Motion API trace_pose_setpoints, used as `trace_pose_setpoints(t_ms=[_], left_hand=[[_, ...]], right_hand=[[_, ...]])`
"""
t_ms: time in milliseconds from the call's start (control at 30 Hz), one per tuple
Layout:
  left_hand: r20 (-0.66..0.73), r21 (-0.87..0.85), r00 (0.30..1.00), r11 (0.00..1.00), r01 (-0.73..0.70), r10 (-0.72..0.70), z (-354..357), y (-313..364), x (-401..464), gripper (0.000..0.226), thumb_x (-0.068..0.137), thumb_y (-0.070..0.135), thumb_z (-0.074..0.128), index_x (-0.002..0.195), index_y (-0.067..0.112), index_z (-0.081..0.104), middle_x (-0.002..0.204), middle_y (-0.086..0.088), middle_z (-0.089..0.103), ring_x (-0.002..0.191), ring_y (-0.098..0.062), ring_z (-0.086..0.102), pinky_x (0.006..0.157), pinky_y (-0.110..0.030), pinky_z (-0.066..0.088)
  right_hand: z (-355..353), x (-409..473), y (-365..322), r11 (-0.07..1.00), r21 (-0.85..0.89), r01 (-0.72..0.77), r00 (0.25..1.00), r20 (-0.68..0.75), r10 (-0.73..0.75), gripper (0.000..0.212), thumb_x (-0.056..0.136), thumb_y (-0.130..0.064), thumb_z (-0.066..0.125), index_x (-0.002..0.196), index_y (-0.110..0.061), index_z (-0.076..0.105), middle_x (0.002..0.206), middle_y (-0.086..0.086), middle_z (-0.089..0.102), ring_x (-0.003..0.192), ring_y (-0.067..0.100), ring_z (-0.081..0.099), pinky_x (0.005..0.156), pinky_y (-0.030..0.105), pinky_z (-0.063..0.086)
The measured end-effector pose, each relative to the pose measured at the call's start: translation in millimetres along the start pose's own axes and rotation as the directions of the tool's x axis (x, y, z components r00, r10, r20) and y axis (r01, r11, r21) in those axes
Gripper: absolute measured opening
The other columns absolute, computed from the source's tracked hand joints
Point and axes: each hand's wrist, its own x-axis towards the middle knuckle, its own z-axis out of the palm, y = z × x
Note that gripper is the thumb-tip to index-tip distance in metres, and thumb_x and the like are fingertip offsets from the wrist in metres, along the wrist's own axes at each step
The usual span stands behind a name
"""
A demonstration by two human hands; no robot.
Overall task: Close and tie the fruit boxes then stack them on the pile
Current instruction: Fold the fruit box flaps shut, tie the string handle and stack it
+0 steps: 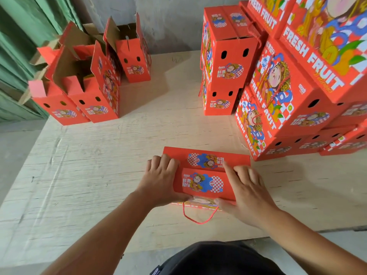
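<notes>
Head view looking straight down at a pale wooden table [99, 185]. The fruit box [206, 173] being worked on sits near the front edge, right in the middle, with both top flaps folded down flat. Left hand [160, 179] is on the box's left end, fingers curled over the top and thumb tucked under the near flap. Right hand [244, 187] is pressed on the right end, index finger stretched along the seam between the flaps, thumb at the near edge, so both hands are basically clamping the lid down. A red cord handle [198, 216] dangles in a loop off the near side, not tied. The pile of closed boxes [288, 92] is stacked at the right rear, well apart from the box. Open boxes [89, 80] with flaps sticking up stand at the left rear
</notes>
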Motion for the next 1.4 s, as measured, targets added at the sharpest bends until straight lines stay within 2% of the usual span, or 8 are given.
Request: trace_pose_setpoints(t_ms=[133,267,333,433,533,1067,1200,1400], left_hand=[[0.048,-0.072,0.999,0.997,-0.014,0.017,2,-1,3,0.118,0.050,0.102,0.055,0.139,0.025,0.050,0.134,-0.003,0.045,0.128,-0.031,0.041,0.117,-0.051,0.030],[0.265,-0.031,0.964,0.999,-0.008,0.016,-7,-2,11,0.136,0.049,0.105,0.045,0.161,0.036,0.014,0.159,-0.006,0.015,0.152,-0.035,0.011,0.128,-0.054,-0.005],[0.290,0.054,0.956,0.997,-0.053,0.035,-12,3,11,0.134,0.051,0.102,0.047,0.160,0.031,0.018,0.153,-0.008,0.024,0.145,-0.036,0.024,0.127,-0.055,0.011],[0.097,0.094,0.989,0.988,-0.125,0.115,-11,16,-1,0.105,0.053,0.093,0.063,0.126,0.018,0.060,0.115,-0.005,0.055,0.101,-0.030,0.054,0.090,-0.047,0.046],[-0.014,0.055,0.994,0.993,-0.108,0.109,-4,21,-9,0.094,0.049,0.089,0.062,0.108,0.017,0.064,0.103,-0.002,0.057,0.088,-0.028,0.054,0.079,-0.043,0.046],[0.124,0.024,0.991,0.998,-0.049,0.046,2,19,7,0.124,0.056,0.093,0.058,0.159,0.029,0.029,0.147,-0.003,0.039,0.135,-0.028,0.038,0.122,-0.047,0.026],[-0.114,-0.084,0.990,0.992,-0.096,0.086,4,23,-16,0.111,0.065,0.076,0.073,0.156,0.022,0.040,0.149,-0.009,0.044,0.142,-0.034,0.041,0.125,-0.052,0.020],[-0.171,-0.081,0.985,0.996,-0.040,0.026,6,31,-29,0.108,0.064,0.065,0.085,0.155,0.024,0.043,0.147,-0.002,0.048,0.136,-0.033,0.044,0.118,-0.055,0.032]], right_hand=[[-1,6,-3,1.000,-0.013,0.004,0.995,0.100,-0.002,0.115,0.079,-0.085,0.042,0.166,-0.022,0.001,0.173,0.005,0.004,0.159,0.029,-0.008,0.126,0.049,0.010],[-2,10,-4,0.999,-0.031,-0.012,0.973,0.232,0.018,0.121,0.080,-0.087,0.041,0.153,-0.031,-0.037,0.160,-0.003,-0.045,0.147,0.023,-0.042,0.122,0.046,-0.017],[-5,12,-7,0.999,-0.049,-0.022,0.957,0.289,0.035,0.122,0.079,-0.087,0.040,0.156,-0.026,-0.032,0.166,-0.002,-0.031,0.155,0.027,-0.024,0.126,0.045,-0.010],[-12,11,-19,0.999,-0.027,-0.026,0.996,0.080,0.028,0.089,0.083,-0.081,0.034,0.149,-0.022,0.037,0.132,-0.001,0.040,0.118,0.027,0.044,0.102,0.044,0.039],[-4,14,-27,0.997,-0.076,0.004,0.992,-0.129,-0.014,0.057,0.094,-0.066,0.036,0.120,-0.021,0.058,0.101,0.000,0.055,0.088,0.027,0.049,0.077,0.042,0.043],[-4,40,-26,0.979,-0.197,-0.049,0.990,0.117,0.073,0.082,0.090,-0.072,0.006,0.158,-0.031,0.026,0.129,0.004,0.046,0.110,0.028,0.043,0.093,0.043,0.035],[-22,53,-7,0.979,0.171,-0.112,0.964,0.256,0.066,0.087,0.085,-0.087,0.020,0.158,-0.049,-0.006,0.162,-0.001,0.023,0.147,0.028,0.027,0.118,0.048,0.024],[-43,81,35,0.923,0.252,-0.290,0.892,0.421,0.166,0.079,0.096,-0.071,0.045,0.161,-0.034,0.021,0.167,0.001,0.029,0.152,0.025,0.030,0.121,0.048,0.032]])
